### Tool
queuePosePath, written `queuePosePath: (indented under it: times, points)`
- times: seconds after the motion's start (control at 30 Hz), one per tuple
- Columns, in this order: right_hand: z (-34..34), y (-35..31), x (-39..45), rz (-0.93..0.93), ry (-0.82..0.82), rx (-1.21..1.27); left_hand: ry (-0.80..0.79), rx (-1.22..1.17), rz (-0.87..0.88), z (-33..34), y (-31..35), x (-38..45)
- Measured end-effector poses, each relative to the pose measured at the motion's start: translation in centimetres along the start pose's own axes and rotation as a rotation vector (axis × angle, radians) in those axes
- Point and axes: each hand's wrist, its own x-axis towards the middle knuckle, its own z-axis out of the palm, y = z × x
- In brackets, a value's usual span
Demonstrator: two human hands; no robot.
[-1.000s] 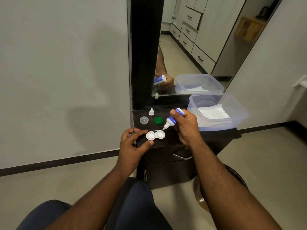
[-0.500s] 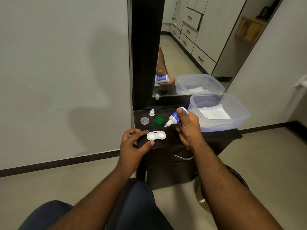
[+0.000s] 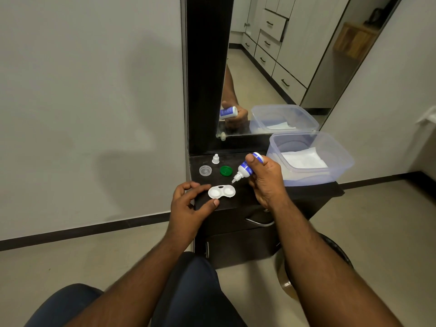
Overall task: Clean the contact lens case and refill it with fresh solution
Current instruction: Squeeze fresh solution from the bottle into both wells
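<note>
A white two-well contact lens case (image 3: 221, 191) lies uncapped on the black cabinet top (image 3: 304, 190). My left hand (image 3: 188, 204) steadies it, with index finger and thumb against its left well. My right hand (image 3: 265, 179) grips a small white and blue solution bottle (image 3: 245, 169), tilted nozzle-down, the tip just above the case's right well. Behind the case lie a clear cap (image 3: 205, 170), a green cap (image 3: 226, 171) and the bottle's small white cap (image 3: 215, 159).
A clear plastic tub (image 3: 339, 166) holding white tissue stands at the right of the cabinet top. A mirror (image 3: 278, 67) in a black frame rises behind. A round stool (image 3: 342, 253) stands on the floor at the right. My knees are below.
My right hand lifted the bottle slightly away, then brought the nozzle back down close over the right well. My left hand and the case stayed put.
</note>
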Motion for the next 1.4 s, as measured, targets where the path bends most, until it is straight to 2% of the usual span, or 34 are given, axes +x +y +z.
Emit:
queuePosePath:
  times: [1.1, 1.3, 1.4]
  points:
    - [-0.1, -0.3, -0.3, 0.004, -0.007, -0.023, -0.006, -0.014, -0.011, 0.0, 0.4, -0.2]
    - [-0.7, 0.0, 0.1, -0.058, -0.139, 0.066, -0.097, 0.009, -0.004, -1.5, 1.0, -0.1]
    - [-0.7, 0.1, 0.4, -0.053, -0.188, 0.1, 0.031, 0.033, 0.023, -2.2, 1.8, 0.7]
